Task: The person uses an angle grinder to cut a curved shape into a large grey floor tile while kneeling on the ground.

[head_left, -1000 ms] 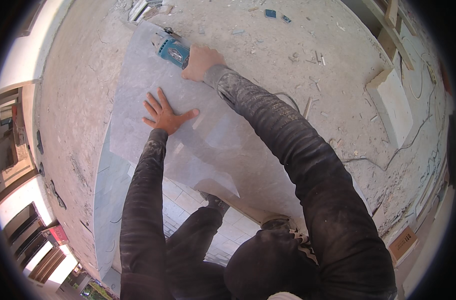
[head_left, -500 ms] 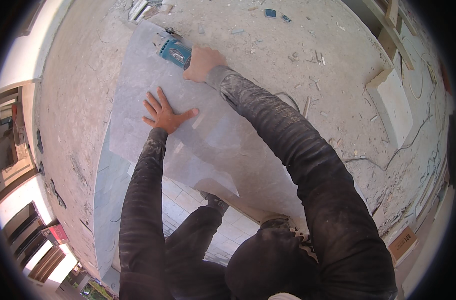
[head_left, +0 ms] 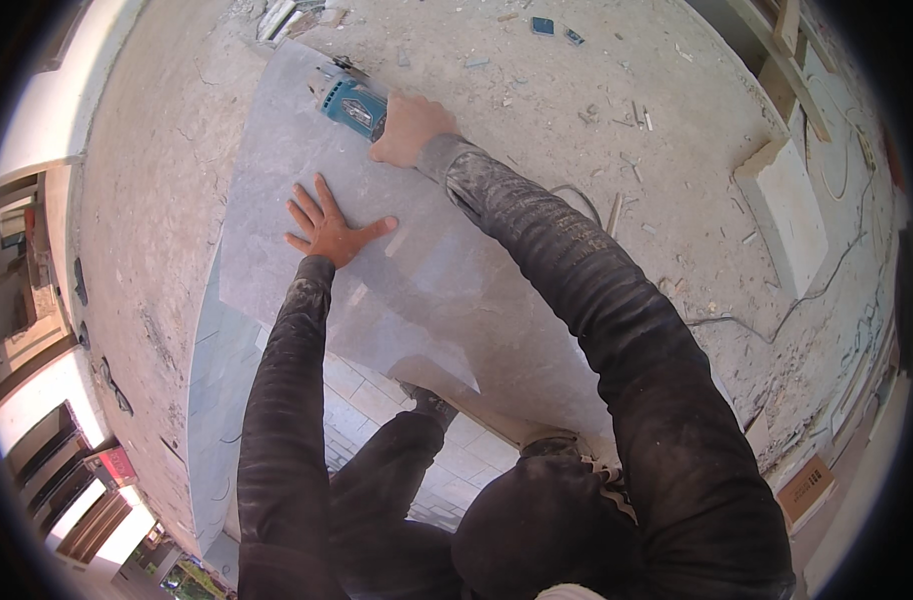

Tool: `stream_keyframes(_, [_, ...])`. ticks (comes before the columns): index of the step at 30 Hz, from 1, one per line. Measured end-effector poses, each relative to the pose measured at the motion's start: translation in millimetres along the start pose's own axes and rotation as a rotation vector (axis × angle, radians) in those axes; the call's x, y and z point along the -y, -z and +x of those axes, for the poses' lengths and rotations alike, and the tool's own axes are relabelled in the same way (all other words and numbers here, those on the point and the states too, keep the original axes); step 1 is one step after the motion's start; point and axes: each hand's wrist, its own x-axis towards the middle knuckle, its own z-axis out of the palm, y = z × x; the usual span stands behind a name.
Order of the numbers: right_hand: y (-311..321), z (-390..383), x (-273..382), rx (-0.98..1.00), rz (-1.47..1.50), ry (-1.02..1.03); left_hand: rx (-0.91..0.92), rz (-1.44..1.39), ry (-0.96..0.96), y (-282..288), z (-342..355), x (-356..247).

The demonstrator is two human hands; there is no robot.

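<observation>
A large grey tile (head_left: 457, 270) lies at a slant beneath both of my arms. My left hand (head_left: 332, 225) rests on it with the fingers spread and nothing in them. My right hand (head_left: 414, 128) grips a teal angle grinder (head_left: 349, 105) at the tile's upper right edge; the grinder's head is small and hard to make out. Below the tile show paler tiles with a block pattern (head_left: 227, 370) and my legs. A dark cord runs out from under my right arm.
Dusty concrete floor with rubble surrounds the tile. A white block (head_left: 782, 215), wooden boards (head_left: 807, 95) and a loose cable (head_left: 737, 322) lie at the right. Tile offcuts (head_left: 277, 20) and small dark pieces (head_left: 543, 25) are at the top, a cardboard box (head_left: 805, 490) at the lower right.
My right hand and the grinder have shifted a little to the right along the tile's edge. My left hand stays in the same place.
</observation>
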Motion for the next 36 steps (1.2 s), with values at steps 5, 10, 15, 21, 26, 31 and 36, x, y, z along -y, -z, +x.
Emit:
stream_keyframes(5, [1.0,-2.3,-1.3,0.0,0.004,0.0,-0.002,-0.007,-0.001,1.0,-1.4,-0.6])
stream_keyframes(10, [2.3,-3.6,-3.4,0.013,0.007,0.001,-0.007,-0.004,-0.004,1.7,-1.8,-0.7])
stream_keyframes(15, [1.6,-5.1,-5.3,0.008,0.013,0.002,-0.008,-0.006,-0.006,0.9,-1.3,-0.3])
stream_keyframes(21, [1.9,-9.8,-7.3,-0.014,0.018,0.013,-0.017,-0.001,-0.006,-0.3,-0.5,0.8])
stream_keyframes(26, [4.4,-12.6,-8.8,0.011,0.016,0.004,-0.02,0.002,-0.004,-0.6,0.2,1.2])
stream_keyframes(31, [4.5,-14.6,-10.5,0.013,0.014,0.0,-0.013,-0.005,-0.008,-1.0,0.5,1.7])
stream_keyframes(36, [3.5,-15.9,-11.8,0.011,0.015,-0.006,-0.025,0.014,-0.009,-1.6,1.3,2.2])
